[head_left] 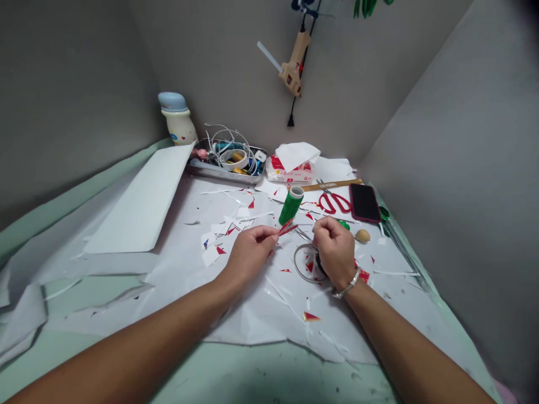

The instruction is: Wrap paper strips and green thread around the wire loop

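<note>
At the left, a large white board (141, 202) lies slanting over the torn white paper (248, 320) that covers much of the pale green table (236, 373). Behind its far end stands a cream bottle (180, 124) with a light blue cap, and to the right of that sits a metal tray (229, 176) holding a coiled white cable (227, 132) and a roll of white tape (227, 163), among other small items. Near the middle, the left hand (251, 251) pinches a small red folded piece (288, 228) between thumb and fingers, the piece pointing rightward in front of an upright green thread spool (289, 207). Beyond the spool is a red and white tissue pack (290, 170); above, a tan glue gun (295, 66) hangs against the wall. Just left of the right hand (334, 247), a grey ring (295, 262) lies on the paper, partly hidden by it. That hand is curled into a fist; whether it grips anything I cannot tell. Beyond it lie red-handled scissors (334, 203) and a wooden ruler (332, 184), and farther right a small brown rounded object (362, 235) and a dark-screened phone (365, 202).
</note>
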Available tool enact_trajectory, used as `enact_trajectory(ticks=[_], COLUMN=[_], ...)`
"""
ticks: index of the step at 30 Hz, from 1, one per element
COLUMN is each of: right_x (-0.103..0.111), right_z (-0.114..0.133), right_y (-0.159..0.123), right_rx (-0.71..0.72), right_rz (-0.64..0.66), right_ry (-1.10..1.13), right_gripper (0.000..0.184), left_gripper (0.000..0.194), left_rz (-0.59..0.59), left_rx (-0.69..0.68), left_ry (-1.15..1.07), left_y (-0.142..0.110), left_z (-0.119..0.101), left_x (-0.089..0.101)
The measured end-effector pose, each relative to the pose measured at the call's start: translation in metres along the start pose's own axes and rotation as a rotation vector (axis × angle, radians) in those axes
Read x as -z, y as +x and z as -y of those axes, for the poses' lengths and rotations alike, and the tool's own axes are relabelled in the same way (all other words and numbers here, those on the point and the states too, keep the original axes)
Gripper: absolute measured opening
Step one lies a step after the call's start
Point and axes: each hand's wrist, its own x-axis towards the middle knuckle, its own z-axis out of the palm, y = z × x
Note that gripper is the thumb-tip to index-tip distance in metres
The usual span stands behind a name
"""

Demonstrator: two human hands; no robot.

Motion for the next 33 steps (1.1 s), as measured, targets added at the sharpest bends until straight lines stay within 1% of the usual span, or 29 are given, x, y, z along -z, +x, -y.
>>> enact_trajectory(ticks=[4,6,9,12,14,17,20,24,29,31,33], right_x=[0.003,0.003,0.001,0.000,0.000,-0.001,-0.002,-0.002,-0.002,-0.003,-0.004], right_z=[-0.015,-0.019,-0.018,-0.014,-0.011,-0.008,-0.006,-0.005,-0.005,-0.005,-0.006], right_y=[0.010,0.015,0.018,0.016,0.013,0.010,0.008,0.007,0.007,0.006,0.005], right_rx=[-0.140,-0.211,-0.279,-0.261,-0.202,-0.086,-0.039,-0.066,-0.150,-0.176,-0.191], right_rz=[-0.065,-0.068,-0.051,-0.029,0.008,0.121,0.233,0.275,0.309,0.303,0.256], right_ry=[0.116,0.138,0.137,0.136,0.163,0.242,0.265,0.272,0.362,0.376,0.393], right_gripper=[0.016,0.018,0.028,0.033,0.032,0.023,0.020,0.021,0.021,0.022,0.023], left_gripper=[0.020,0.020,0.019,0.017,0.015,0.013,0.013,0.014,0.014,0.013,0.013], left_rz=[0.000,0.005,0.032,0.067,0.081,0.088,0.108,0.122,0.128,0.132,0.152], left_rx=[0.002,-0.005,-0.012,0.010,0.020,0.009,-0.014,-0.023,-0.029,-0.020,-0.026], left_ry=[-0.013,-0.021,-0.029,-0.033,-0.025,0.011,0.037,0.031,0.044,0.047,0.016], left_y=[0.002,0.003,0.003,0.001,-0.001,-0.002,-0.001,0.002,0.003,0.002,0.001], left_z=[0.003,0.004,0.004,0.000,-0.002,-0.004,-0.001,0.004,0.005,0.002,-0.001], left_x=[0.001,0.001,0.002,0.001,0.000,0.000,0.000,0.001,0.001,0.001,0.002])
